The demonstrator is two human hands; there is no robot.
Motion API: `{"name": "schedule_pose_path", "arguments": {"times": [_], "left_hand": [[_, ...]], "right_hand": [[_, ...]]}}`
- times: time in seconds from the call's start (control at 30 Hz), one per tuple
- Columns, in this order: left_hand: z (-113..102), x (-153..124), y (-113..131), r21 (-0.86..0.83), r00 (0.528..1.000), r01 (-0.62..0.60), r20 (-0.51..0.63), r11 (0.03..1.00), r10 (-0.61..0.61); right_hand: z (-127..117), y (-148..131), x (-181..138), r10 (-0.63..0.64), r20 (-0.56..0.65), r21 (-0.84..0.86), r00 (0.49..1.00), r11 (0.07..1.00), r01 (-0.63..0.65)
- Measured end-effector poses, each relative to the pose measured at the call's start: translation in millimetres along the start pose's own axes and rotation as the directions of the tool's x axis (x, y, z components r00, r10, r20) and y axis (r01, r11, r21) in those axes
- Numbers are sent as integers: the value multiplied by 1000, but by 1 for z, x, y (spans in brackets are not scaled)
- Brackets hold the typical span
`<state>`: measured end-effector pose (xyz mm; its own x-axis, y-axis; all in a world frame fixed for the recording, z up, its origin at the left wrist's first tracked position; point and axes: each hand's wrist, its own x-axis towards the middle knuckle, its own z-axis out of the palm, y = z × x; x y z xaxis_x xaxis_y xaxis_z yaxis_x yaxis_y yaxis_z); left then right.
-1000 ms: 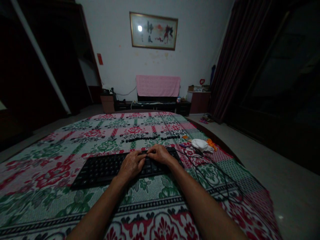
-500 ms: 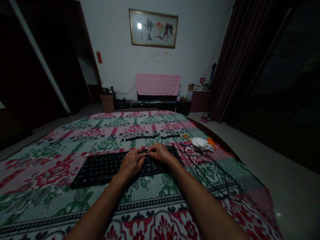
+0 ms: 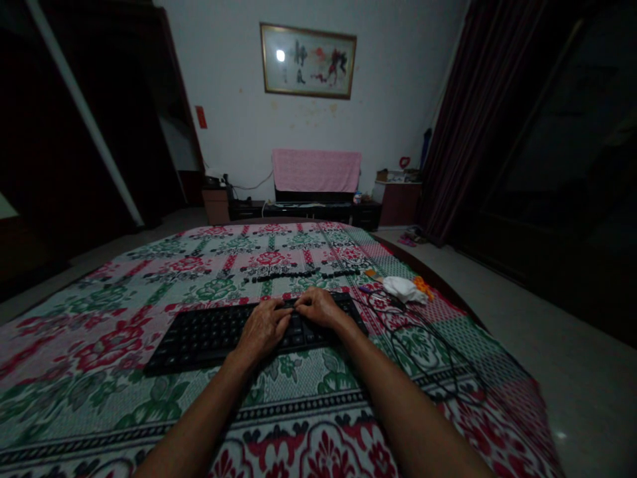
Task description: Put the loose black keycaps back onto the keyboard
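A black keyboard [image 3: 199, 335] lies at a slight slant on the patterned tablecloth. On its right half, my left hand [image 3: 263, 326] rests over the keys, index finger stretched to the right and thumb apart from it. My right hand [image 3: 318, 307] reaches over the number-pad side with fingers bent together, their tips down near the keyboard's back edge. The two hands' fingertips almost meet. Whatever the right fingertips pinch is hidden or too small to name. Behind the keyboard, small black pieces like loose keycaps [image 3: 286, 275] form a row.
Right of the keyboard lie a crumpled white cloth or tissue [image 3: 404, 289], an orange item [image 3: 424, 287] and a looped black cable [image 3: 450, 362]. The flowered tablecloth [image 3: 109, 345] covers the round table. A pink cloth [image 3: 316, 170] hangs by the far wall.
The camera view has shifted slightly, so the scene sits a little lower and to the right. Both hands stay at the same place on the keyboard, with only tiny finger motion.
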<state>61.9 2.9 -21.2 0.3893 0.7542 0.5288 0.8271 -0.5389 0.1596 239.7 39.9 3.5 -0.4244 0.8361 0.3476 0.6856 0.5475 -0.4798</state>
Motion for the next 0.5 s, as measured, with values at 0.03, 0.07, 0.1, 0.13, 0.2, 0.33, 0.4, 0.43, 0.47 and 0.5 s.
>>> {"name": "schedule_pose_path", "arguments": {"times": [0.03, 0.07, 0.1, 0.13, 0.2, 0.33, 0.4, 0.43, 0.47, 0.5], "left_hand": [[0, 0, 0, 5, 1000, 0, -6, 1000, 0], [-1, 0, 0, 10, 1000, -1, -11, 1000, 1], [-1, 0, 1, 13, 1000, -4, -12, 1000, 4], [-2, 0, 1, 15, 1000, -8, -11, 1000, 8], [-2, 0, 2, 14, 1000, -20, -11, 1000, 20], [-2, 0, 3, 25, 999, -19, -43, 1000, 20], [-2, -1, 4, 41, 999, 4, -52, 999, -1], [-3, -1, 5, 52, 999, 16, -51, 999, -14], [-3, -1, 6, 62, 999, 27, -46, 998, -25], [-3, -1, 7, 72, 999, 36, -41, 997, -33]], "right_hand": [[-1, -1, 0, -2, 0, 3, 1000, 1000, 2], [-3, -1, -1, -2, 1, 10, 1000, 1000, 2], [-5, -1, 0, -1, 4, 24, 1000, 1000, 1], [-7, -1, 0, 0, 7, 42, 1000, 999, 0], [-11, 1, 0, 10, -10, 75, 1000, 997, -9], [-22, 13, 0, 97, -150, 13, 984, 995, -96], [-28, 23, -3, 171, -226, -87, 959, 977, -194], [-31, 28, -5, 199, -251, -141, 947, 961, -239], [-34, 32, -7, 228, -269, -183, 936, 942, -282], [-36, 36, -9, 255, -270, -208, 928, 926, -315]]}}
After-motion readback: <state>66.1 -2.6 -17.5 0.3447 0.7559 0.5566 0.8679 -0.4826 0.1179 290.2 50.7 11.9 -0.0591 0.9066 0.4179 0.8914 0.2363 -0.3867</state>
